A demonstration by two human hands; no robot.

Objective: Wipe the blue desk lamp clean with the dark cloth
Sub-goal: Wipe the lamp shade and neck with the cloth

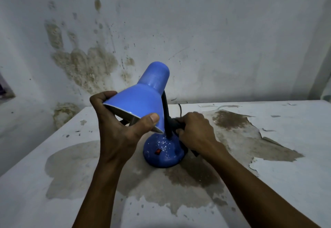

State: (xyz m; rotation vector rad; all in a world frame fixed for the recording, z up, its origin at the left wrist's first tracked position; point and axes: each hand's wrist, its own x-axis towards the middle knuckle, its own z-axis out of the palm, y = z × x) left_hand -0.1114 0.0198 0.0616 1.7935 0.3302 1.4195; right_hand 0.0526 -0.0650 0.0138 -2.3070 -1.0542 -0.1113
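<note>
- The lamp [157, 120] stands on its round base [163, 151] near the middle of the table [295, 183], on a large brown stain where the paint has peeled, well back from the near edge.
- The left hand [116, 129] grips the rim of the shade [141, 102]: thumb across the front lip, fingers curled over the far side.
- The right hand [195, 131] is closed on the cloth [176, 124], which is pressed against the black neck [166, 116] just above the base; a dark fold also shows below the wrist.
- Judged step: wiping the neck while the shade is steadied.
- To do it well, wrap the cloth round the neck rather than dabbing one side, and draw it along the length from base toward shade so dirt moves one way.
- Keep the left hand firm on the rim; the neck looks flexible and would likely bend away from the pressure otherwise.
- The base carries pale specks around the red switch [158, 152]. They look dried on, so expect to need harder rubbing there, working round the switch rather than across it.
- A thin cord [180, 110] runs off behind the right hand toward the far edge; keep the cloth from snagging it.
- The shade's outside looks fairly clean from here; whether its inner face needs wiping cannot be told.
</note>
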